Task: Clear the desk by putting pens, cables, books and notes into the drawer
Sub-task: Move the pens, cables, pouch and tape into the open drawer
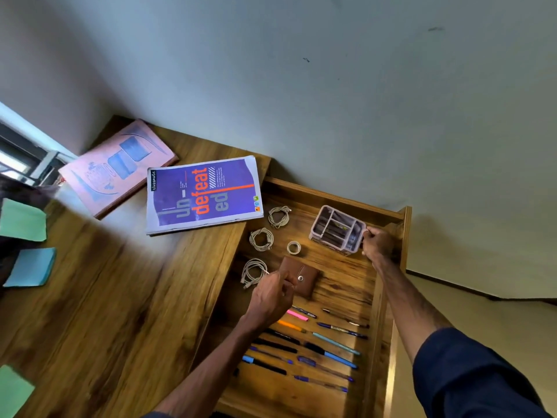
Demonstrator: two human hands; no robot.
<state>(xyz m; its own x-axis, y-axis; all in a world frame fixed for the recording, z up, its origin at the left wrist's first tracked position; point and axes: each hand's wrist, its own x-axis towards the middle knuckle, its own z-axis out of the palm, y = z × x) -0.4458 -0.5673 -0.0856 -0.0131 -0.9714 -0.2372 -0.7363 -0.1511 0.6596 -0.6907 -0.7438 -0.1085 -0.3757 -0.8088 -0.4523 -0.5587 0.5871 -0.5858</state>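
The wooden drawer [331, 193] stands open beside the desk [126, 303]. Inside lie several pens [316, 348] in rows at the near end, a brown wallet [303, 277], a tape roll [294, 247] and three coiled white cables [261, 239]. My right hand [378, 242] grips the rim of a pale plastic pen organiser [337, 230] at the drawer's far right. My left hand [272, 294] is over the nearest cable coil [252, 271], fingers pinched by the wallet's left edge. A purple notebook [203, 194] and a pink book [117, 167] lie on the desk.
Green [22, 220] and blue [31, 267] sticky note pads lie at the desk's left edge, with another green pad [12, 390] at the lower left. A plain wall rises behind the desk. A window frame [24, 155] shows at the far left.
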